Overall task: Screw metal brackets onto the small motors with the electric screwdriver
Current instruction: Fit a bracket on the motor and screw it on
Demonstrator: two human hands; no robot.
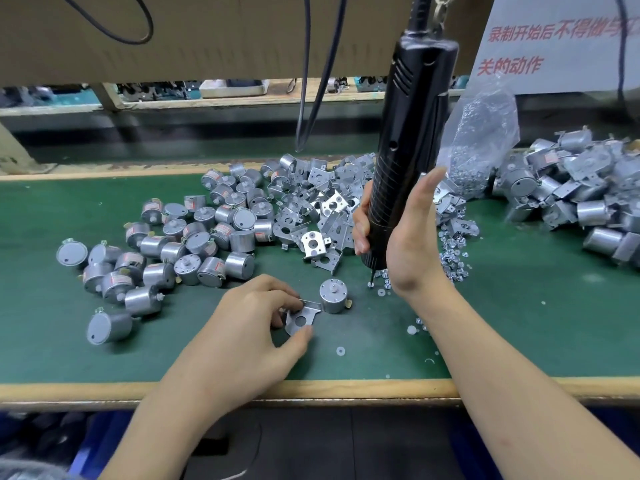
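Pinching lightly, my left hand [249, 320] holds a thin grey metal bracket with a round hole [300, 320] between thumb and fingertips, low over the mat near the front edge of the bench [519, 334]. My right hand [408, 237] wraps the long black electric screwdriver [398, 150], fingers curled round its lower barrel, thumb straight along it; its bit [371, 280] stands among the loose silver screws [450, 263] right of centre. The small silver cylindrical motor [333, 296] stands shaft-up just beside the bracket; whether the two touch I cannot tell.

What could go wrong: my pinch sits at the bracket's edge, so it may tilt or slip as I bring it over the shaft, and the holes would miss. The motor stands free, so a nudge could tip it and set it rolling. If the bit has not seated squarely in a screw, the screw may drop or go in crooked. The screwdriver hangs from a metal link [440, 8] above, and I judge that pull could drag the tip off line.

The bench wears a green mat [52, 341] with a pale wooden strip [104, 389] along the front edge. A heap of bare motors [194, 237] lies left of centre, loose brackets [329, 206] toward the far edge, a clear plastic bag of screws [481, 133] behind my right hand, bracketed motors [571, 188] at the far right corner. Above hang brown cardboard [225, 39] and black cables [306, 81], beside a white sign with red characters [561, 71]
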